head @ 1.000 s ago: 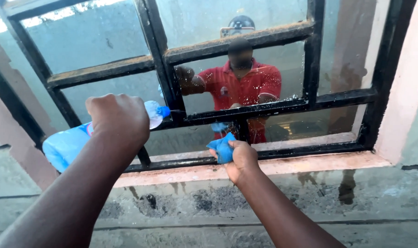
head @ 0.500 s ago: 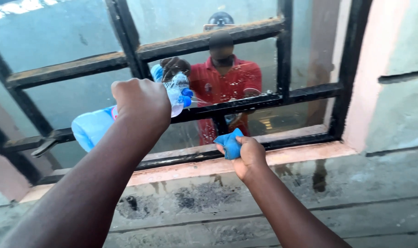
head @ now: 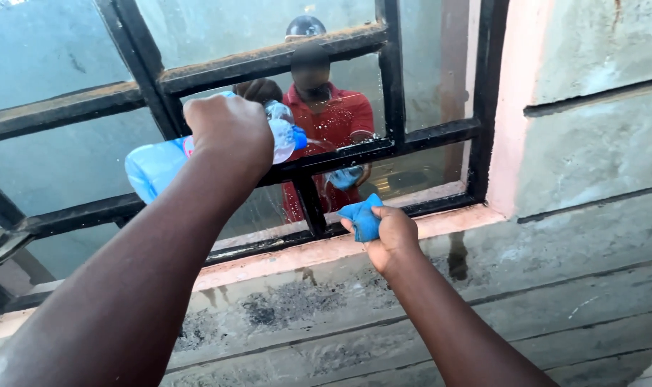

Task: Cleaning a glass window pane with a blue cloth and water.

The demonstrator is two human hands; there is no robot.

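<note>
While we look down from the head camera, our left hand point(head: 229, 132) holds a clear plastic bottle point(head: 161, 165) tipped on its side, fingers clamped round its middle, its blue cap point(head: 299, 137) pointing right and close against the window glass point(head: 75, 57). Our right hand point(head: 392, 235) is lower, fingers closed on a bunched blue cloth point(head: 362, 218) that sticks out above the thumb, just over the pinkish sill point(head: 319, 251).

Black metal bars point(head: 268, 61) stand between us and the glass: horizontal rails cross above and below the bottle, and a short upright point(head: 310, 204) rises just left of the cloth. A latch handle point(head: 7, 244) juts out low on the left rail. The panes mirror a person in a red shirt point(head: 336, 118) along with the bottle and the cloth.

Our left forearm covers much of the lower left panes and the wall below them. The bottle's middle is hidden under our fingers. We cannot tell whether liquid is leaving the cap. The window runs out of view at the top and left.

Right of the black frame point(head: 487, 100) a pink border point(head: 516, 107) meets rough grey wall point(head: 598, 143). Below the sill the stained wall point(head: 283, 315) lies open between our two arms, and the lower right pane point(head: 426, 175) is unobstructed.
</note>
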